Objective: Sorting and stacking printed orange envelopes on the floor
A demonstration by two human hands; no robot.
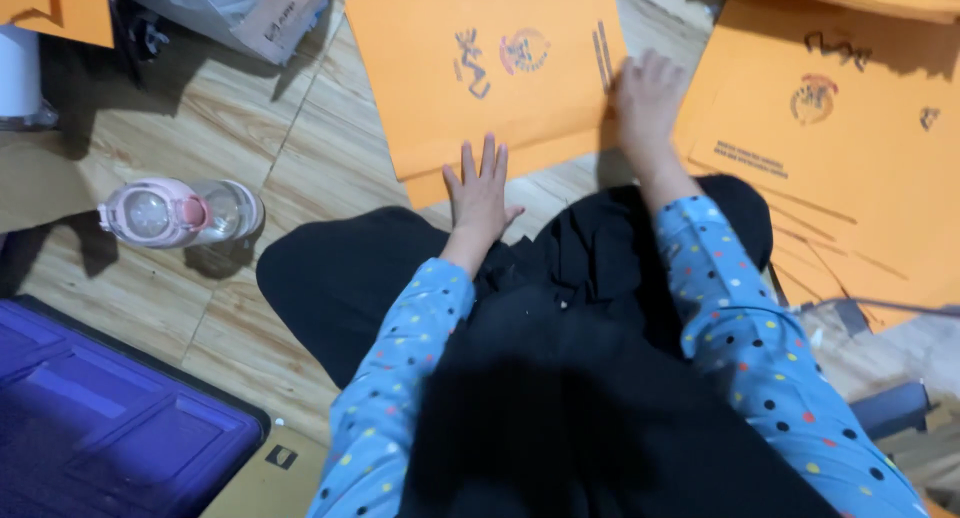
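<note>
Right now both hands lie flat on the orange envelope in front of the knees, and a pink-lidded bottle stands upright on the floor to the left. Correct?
Not quite. The head view shows the pink-lidded bottle lying on its side on the floor, not upright. The rest holds: the left hand and right hand lie flat on the orange envelope.

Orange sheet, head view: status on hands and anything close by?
Left hand flat on orange sheet, lower edge. Right hand flat on its right edge. Orange stack alongside right; bottle lying left, apart.
</note>
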